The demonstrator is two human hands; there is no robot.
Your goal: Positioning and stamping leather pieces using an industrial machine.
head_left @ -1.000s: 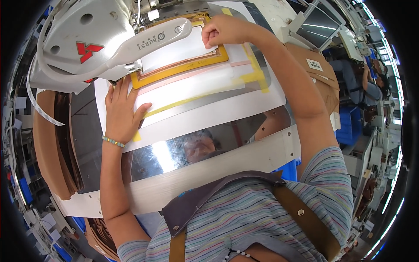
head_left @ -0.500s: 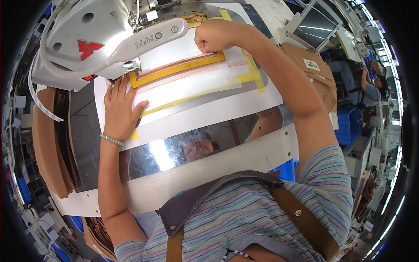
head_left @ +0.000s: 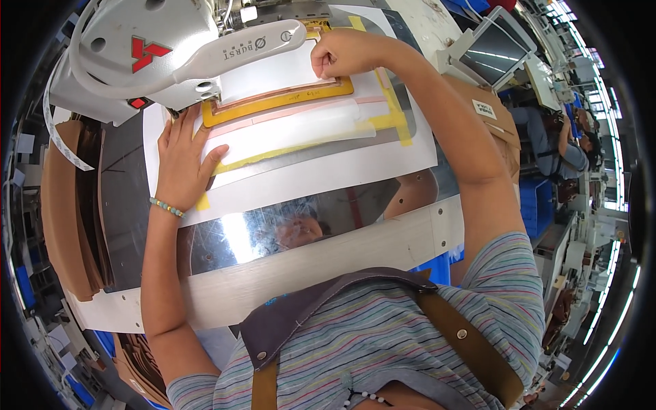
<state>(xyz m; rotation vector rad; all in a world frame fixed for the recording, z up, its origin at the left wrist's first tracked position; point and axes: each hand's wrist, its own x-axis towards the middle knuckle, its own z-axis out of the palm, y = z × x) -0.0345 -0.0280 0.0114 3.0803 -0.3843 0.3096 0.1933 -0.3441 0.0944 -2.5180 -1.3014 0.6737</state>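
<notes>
My left hand (head_left: 182, 162) lies flat with fingers spread on a white sheet (head_left: 253, 188), its fingertips beside the left corner of a yellow frame (head_left: 273, 108). At the frame's right side my right hand (head_left: 342, 53) is closed, with thumb and fingertips pressed together just inside the inner edge. Whatever those fingers pinch, if anything, is hidden or too small to tell. White material (head_left: 266, 75) shows inside the frame. Yellow tape (head_left: 403, 130) and a translucent strip (head_left: 321, 133) lie on the sheet in front of it.
A white sewing machine head (head_left: 147, 48) with a grey lamp (head_left: 239, 51) overhangs the frame from the left. Brown folded pieces (head_left: 65, 212) stand at the left. A shiny metal plate (head_left: 273, 236) lies nearer me. At the right are a screen (head_left: 488, 48), brown pieces (head_left: 488, 119) and a blue crate (head_left: 533, 205).
The whole view has shifted slightly. My right hand's fingertips now show pressed together lower at the frame's right side. My left hand stays flat in place.
</notes>
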